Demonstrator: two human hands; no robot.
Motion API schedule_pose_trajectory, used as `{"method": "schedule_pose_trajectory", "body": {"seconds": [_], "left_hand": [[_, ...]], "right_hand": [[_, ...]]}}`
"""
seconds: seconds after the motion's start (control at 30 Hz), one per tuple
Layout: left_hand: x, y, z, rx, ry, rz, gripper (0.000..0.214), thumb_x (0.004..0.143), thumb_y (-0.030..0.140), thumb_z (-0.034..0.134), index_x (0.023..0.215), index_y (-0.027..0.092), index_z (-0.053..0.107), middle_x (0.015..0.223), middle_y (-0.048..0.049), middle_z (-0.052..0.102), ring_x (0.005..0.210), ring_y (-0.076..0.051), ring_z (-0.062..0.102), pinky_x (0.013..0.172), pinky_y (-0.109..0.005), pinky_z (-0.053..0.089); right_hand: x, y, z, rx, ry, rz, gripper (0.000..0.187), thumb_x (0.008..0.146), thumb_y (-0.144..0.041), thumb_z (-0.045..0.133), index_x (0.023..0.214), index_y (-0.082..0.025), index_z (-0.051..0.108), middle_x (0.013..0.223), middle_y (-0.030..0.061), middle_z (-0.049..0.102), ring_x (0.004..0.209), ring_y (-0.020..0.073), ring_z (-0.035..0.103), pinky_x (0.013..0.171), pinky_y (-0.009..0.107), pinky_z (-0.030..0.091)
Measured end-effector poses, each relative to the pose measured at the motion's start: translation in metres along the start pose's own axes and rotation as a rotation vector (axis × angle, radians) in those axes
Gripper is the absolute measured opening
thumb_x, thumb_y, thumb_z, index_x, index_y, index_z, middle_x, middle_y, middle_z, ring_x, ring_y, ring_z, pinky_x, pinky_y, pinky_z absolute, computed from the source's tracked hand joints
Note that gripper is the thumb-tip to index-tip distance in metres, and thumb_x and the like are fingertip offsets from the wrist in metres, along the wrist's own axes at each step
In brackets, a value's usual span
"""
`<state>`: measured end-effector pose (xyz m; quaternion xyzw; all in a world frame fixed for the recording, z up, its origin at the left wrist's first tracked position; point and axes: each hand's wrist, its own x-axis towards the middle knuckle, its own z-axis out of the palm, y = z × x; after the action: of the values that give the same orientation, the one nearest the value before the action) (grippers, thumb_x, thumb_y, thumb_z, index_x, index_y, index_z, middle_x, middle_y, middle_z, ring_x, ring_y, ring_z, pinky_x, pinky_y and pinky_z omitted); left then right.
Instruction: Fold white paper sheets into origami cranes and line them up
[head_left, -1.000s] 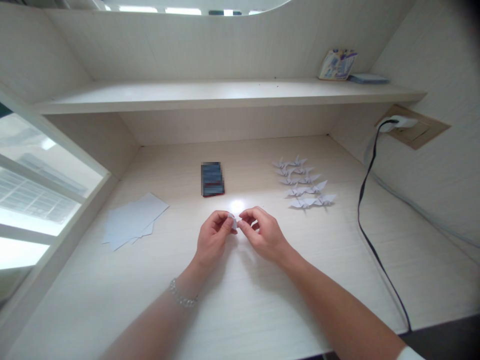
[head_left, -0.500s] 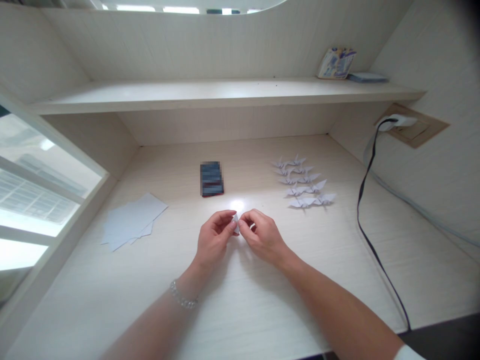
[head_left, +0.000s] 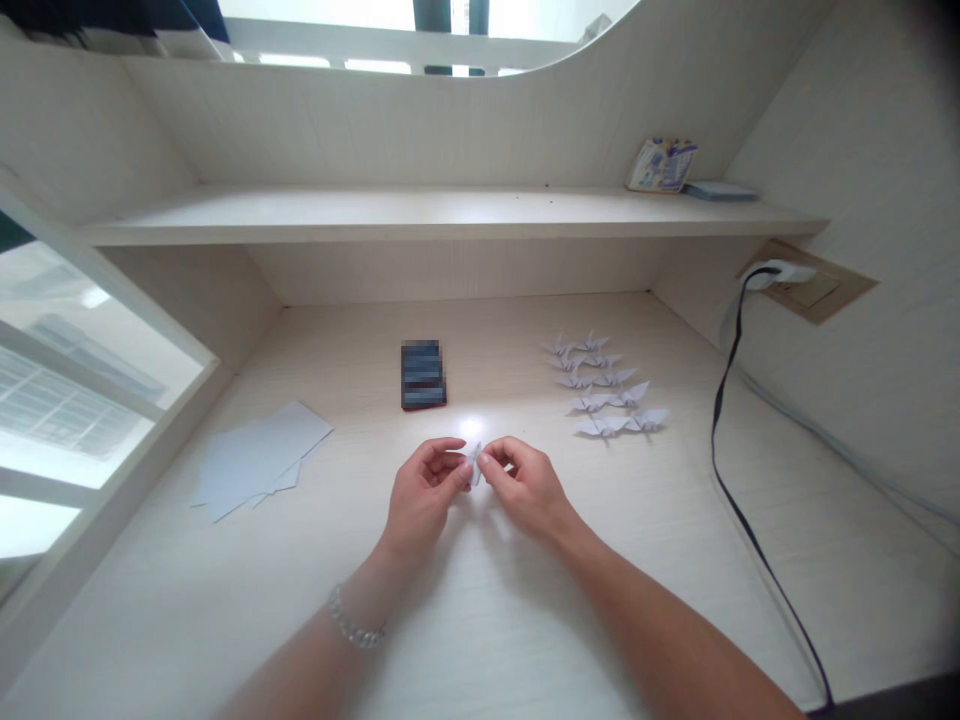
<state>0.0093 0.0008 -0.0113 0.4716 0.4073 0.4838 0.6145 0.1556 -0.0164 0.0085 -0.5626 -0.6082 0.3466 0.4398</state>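
Between my two hands is a small piece of folded white paper [head_left: 475, 466], pinched at the fingertips just above the desk. My left hand [head_left: 427, 488] grips its left side with thumb and fingers; a bracelet sits on that wrist. On the other side, my right hand [head_left: 525, 482] pinches the paper between thumb and index finger. Parts of the paper are hidden behind the fingers. Several folded white paper cranes [head_left: 606, 400] stand in paired rows on the desk, beyond my right hand and to its right.
Loose white paper sheets [head_left: 262, 450] lie overlapping at the left. A dark phone-like object, blurred out [head_left: 423, 375], rests behind my hands. A black cord [head_left: 720, 440] runs from the wall socket [head_left: 817, 285] down the right side. The shelf [head_left: 450, 212] above holds a packet [head_left: 661, 165].
The camera view has tilted up, so the scene sits lower. My left index finger has lifted off the paper's top, and more of the folded paper shows between my hands.
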Motion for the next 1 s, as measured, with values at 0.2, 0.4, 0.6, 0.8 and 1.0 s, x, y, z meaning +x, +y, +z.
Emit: {"method": "schedule_pose_trajectory", "body": {"seconds": [0.2,0.4,0.6,0.8,1.0], "left_hand": [[0.001,0.000,0.000,-0.015,0.031,0.004,0.031,0.067,0.023,0.073,0.094,0.016,0.060,0.076,-0.0026,0.064,0.067,-0.012,0.059,0.062,-0.025,0.048],[0.002,0.003,-0.001,0.045,0.030,0.025,0.017,0.068,0.021,0.072,0.080,0.015,0.061,0.074,-0.0014,0.064,0.063,-0.011,0.057,0.060,-0.023,0.046],[0.001,0.004,-0.002,0.169,-0.017,0.027,0.014,0.073,0.025,0.067,0.082,0.015,0.067,0.079,-0.0050,0.067,0.068,-0.014,0.058,0.063,-0.025,0.046],[-0.001,0.001,0.000,0.142,-0.063,0.028,0.018,0.074,0.028,0.067,0.085,0.015,0.064,0.081,-0.0055,0.066,0.074,-0.016,0.061,0.069,-0.028,0.049],[-0.001,-0.002,-0.001,0.116,-0.082,0.020,0.018,0.075,0.026,0.066,0.088,0.015,0.062,0.086,-0.0055,0.066,0.080,-0.017,0.063,0.076,-0.030,0.050]], "right_hand": [[0.002,-0.001,-0.003,0.032,-0.033,-0.005,0.020,0.083,-0.029,0.052,0.068,-0.017,0.059,0.066,0.0005,0.059,0.063,0.0123,0.054,0.056,0.023,0.042],[0.007,0.012,-0.002,0.398,-0.087,0.146,0.024,0.081,-0.038,0.055,0.085,-0.016,0.062,0.072,0.0032,0.062,0.064,0.0140,0.059,0.055,0.025,0.049],[0.009,0.016,0.000,0.553,-0.087,0.179,0.022,0.077,-0.035,0.061,0.090,-0.017,0.062,0.072,0.0011,0.062,0.062,0.0122,0.060,0.057,0.026,0.052],[0.007,0.014,0.000,0.401,-0.073,0.113,0.020,0.079,-0.033,0.059,0.090,-0.016,0.063,0.075,0.0026,0.065,0.060,0.0125,0.060,0.058,0.026,0.052],[0.004,0.012,0.000,0.314,-0.072,0.052,0.018,0.081,-0.028,0.057,0.091,-0.017,0.065,0.078,0.0035,0.066,0.064,0.0132,0.061,0.061,0.026,0.052]]}}
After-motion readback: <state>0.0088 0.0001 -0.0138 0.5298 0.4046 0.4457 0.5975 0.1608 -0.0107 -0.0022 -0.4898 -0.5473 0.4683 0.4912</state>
